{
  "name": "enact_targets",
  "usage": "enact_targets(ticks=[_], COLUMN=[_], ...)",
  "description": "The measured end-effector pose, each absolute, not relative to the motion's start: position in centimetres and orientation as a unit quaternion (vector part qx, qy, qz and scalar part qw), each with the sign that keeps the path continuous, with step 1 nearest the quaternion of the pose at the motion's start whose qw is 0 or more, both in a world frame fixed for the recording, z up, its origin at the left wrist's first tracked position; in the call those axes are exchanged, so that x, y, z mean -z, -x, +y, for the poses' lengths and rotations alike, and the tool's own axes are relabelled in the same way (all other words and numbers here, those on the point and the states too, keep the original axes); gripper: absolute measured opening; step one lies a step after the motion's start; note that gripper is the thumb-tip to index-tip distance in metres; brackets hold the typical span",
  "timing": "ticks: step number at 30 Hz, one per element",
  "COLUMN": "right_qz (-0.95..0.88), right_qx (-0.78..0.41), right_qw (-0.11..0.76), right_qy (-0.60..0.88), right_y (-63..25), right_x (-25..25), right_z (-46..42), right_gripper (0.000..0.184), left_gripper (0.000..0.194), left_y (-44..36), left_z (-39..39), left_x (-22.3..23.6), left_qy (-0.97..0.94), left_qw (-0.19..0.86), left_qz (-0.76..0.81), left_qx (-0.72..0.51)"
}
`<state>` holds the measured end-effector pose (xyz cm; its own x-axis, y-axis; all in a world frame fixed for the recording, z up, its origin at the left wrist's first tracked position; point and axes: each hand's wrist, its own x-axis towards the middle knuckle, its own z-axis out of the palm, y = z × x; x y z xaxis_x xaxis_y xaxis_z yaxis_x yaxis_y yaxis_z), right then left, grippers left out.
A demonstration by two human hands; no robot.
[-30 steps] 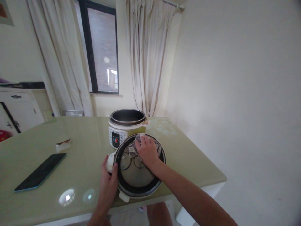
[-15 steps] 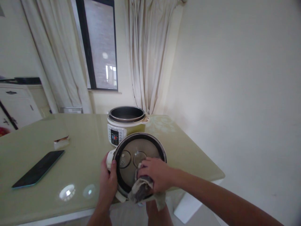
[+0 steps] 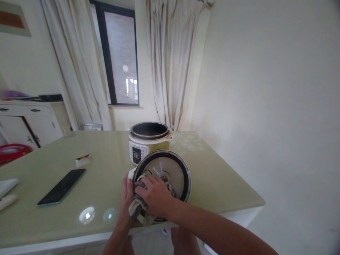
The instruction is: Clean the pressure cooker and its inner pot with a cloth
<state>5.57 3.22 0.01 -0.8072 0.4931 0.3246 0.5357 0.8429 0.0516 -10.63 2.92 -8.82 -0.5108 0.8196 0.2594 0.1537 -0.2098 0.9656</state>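
A round cooker lid (image 3: 172,170) with a dark rim and a shiny metal inside is held tilted at the table's near edge. My left hand (image 3: 126,198) grips its white handle at the left side. My right hand (image 3: 154,196) presses a grey-white cloth (image 3: 136,207) against the lid's lower left inside face, fingers closed over the cloth. Behind the lid stands the open pressure cooker (image 3: 148,140) with a button panel on its front.
The glossy green table (image 3: 106,166) carries a dark phone (image 3: 62,186) at the left, a small wrapped packet (image 3: 83,160) behind it and white objects (image 3: 6,191) at the far left edge. Curtains, a window and a white cabinet (image 3: 29,122) stand behind; a bare wall is on the right.
My right hand swept the cloth from the lid's far side down to its near edge, then across to the lower left. The left hand kept its hold on the handle.
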Motion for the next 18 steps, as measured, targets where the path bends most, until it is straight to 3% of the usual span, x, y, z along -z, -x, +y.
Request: enact_targets(ticks=[5,12,15,18], right_qz=[-0.969,-0.965,-0.949,-0.928], right_qx=[0.058,0.118,0.169,0.225], right_qw=[0.060,-0.059,-0.072,-0.054], right_qy=[0.232,0.226,0.257,0.293], right_y=[-8.2,-12.0,-12.7,-12.9], right_x=[-1.4,-4.3,-5.1,-5.8], right_z=[2.7,2.4,3.3,5.3], right_gripper=[0.035,0.014,0.005,0.013], left_gripper=[0.066,0.062,0.065,0.065], left_y=[10.1,9.1,9.1,9.1], left_z=[2.8,2.1,2.2,2.3], left_x=[8.9,8.0,8.1,8.3], left_qy=[-0.406,-0.423,-0.423,-0.429], left_qw=[0.213,0.195,0.197,0.193], left_qz=[0.615,0.628,0.637,0.636], left_qx=[-0.641,-0.623,-0.614,-0.612])
